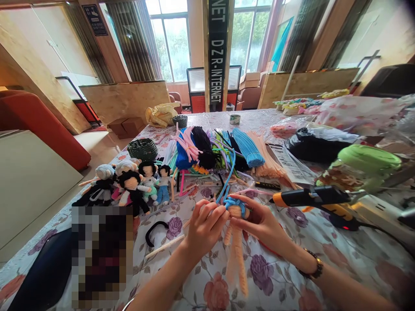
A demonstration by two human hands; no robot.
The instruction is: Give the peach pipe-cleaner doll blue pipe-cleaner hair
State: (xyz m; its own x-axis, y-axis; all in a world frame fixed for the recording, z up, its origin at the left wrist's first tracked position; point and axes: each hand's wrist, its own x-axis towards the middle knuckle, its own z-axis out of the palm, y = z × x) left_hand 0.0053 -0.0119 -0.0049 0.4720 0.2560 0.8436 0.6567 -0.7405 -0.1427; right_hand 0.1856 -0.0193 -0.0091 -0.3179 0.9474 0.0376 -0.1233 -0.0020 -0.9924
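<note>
Between my two hands, above the flowered tablecloth, is a small doll [237, 211] made of peach pipe cleaners, its long peach strands hanging down. Blue pipe cleaner [231, 166] wraps over the doll's head, and its free end loops upward. My left hand [207, 222] has its fingers curled and pinched at the blue strand by the left side of the head. My right hand [259, 220] grips the head from the right, thumb below and fingers above. Contact points under the left fingertips are hidden.
An orange-and-black glue gun [311, 196] lies to the right. Bundled pipe cleaners [248, 147] are piled behind my hands. Several finished dolls [131, 183] sit at left near a dark green basket [142, 149]. A black pipe cleaner [151, 233] curls on the tablecloth [181, 276].
</note>
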